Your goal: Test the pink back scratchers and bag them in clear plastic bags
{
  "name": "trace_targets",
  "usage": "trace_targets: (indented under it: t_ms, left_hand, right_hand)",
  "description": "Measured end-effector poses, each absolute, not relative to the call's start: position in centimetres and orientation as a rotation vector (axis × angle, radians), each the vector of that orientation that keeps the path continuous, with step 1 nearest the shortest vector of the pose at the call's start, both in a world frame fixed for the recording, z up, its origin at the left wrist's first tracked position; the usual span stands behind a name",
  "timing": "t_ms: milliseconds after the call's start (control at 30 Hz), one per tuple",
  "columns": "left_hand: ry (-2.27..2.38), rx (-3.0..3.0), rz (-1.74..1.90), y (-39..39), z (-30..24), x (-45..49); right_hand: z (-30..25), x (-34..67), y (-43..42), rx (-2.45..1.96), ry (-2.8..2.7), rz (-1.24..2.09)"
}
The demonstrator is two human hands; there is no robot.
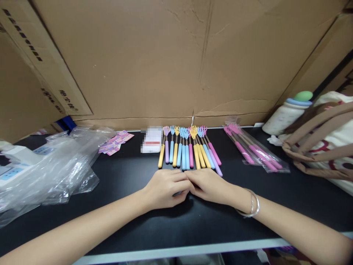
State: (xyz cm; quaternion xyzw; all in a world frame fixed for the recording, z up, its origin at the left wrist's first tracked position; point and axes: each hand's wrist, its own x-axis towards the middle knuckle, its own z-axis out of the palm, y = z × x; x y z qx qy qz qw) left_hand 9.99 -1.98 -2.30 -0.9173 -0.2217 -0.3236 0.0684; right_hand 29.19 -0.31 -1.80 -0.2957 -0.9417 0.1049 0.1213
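Note:
My left hand [168, 188] and my right hand [208, 185] rest together on the black tabletop [121, 191], fingers curled in and touching each other. Nothing shows in either hand, and some fingertips are hidden. A silver bangle circles my right wrist. Just beyond the hands lies a row of several back scratchers [179, 151], with claw-shaped heads pointing away from me and yellow, blue, purple and pink handles. Their handle ends come close to my knuckles. Farther right, several pink back scratchers [255, 149] lie in clear plastic sleeves.
Clear plastic bags [68, 165] are heaped at the left, by a white and blue item [16, 165]. Pink-purple cards [116, 142] and a blurred white pack [152, 140] lie near the back. A white bottle [284, 116] and fabric bag [331, 140] stand right. Cardboard [138, 62] walls the back.

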Motion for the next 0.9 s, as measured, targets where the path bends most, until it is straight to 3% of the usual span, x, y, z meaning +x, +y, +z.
trace_targets:
  t_ms: [900]
  left_hand:
    - [-0.637,-2.83,-0.985,-1.94,-2.31,10.01]
  right_hand:
    - [-1.58,29.33,-0.51,-0.885,-2.786,0.372]
